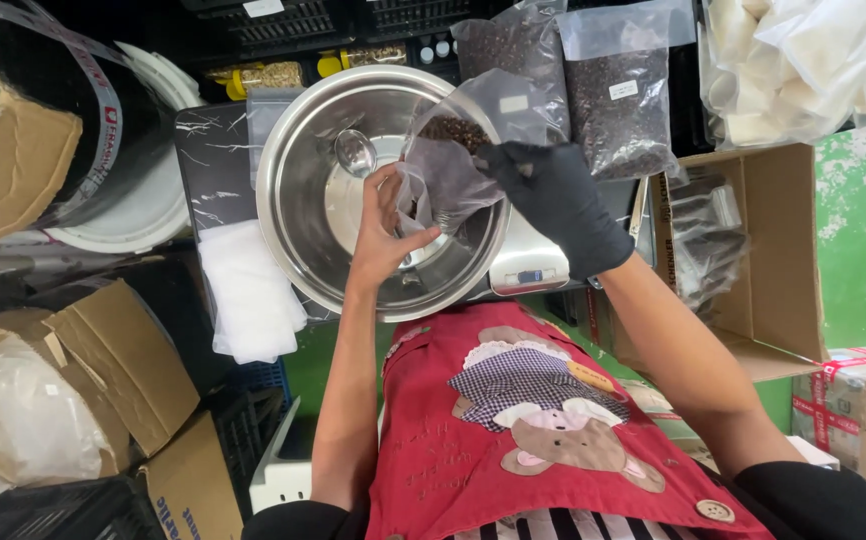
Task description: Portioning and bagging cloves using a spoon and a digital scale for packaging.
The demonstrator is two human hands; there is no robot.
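Nearest is a red apron with a bear picture on it. Two arms reach out from it over the desk.

The left hand is bare. Its grip is closed on the lower edge of a clear plastic bag, with the thumb on the front. The right hand wears a black glove. Its grip is closed on the right side of the same bag. The bag is held up between both hands, tilted over the right part of a big shiny metal bowl. There are dark brown bits in the top of the bag.

The bowl sits on a small scale, which peeks out at its near right edge. A little metal scoop lies inside the bowl, just left of the bag.

Left of the bowl lies a soft white pack. Near left are brown cardboard boxes. On the right is an open cardboard box with small dark packs inside.

Farther away, behind the bowl, stand two clear bags full of dark bits. Far left is a white bucket. Far right is a heap of see-through bags with pale lumps.
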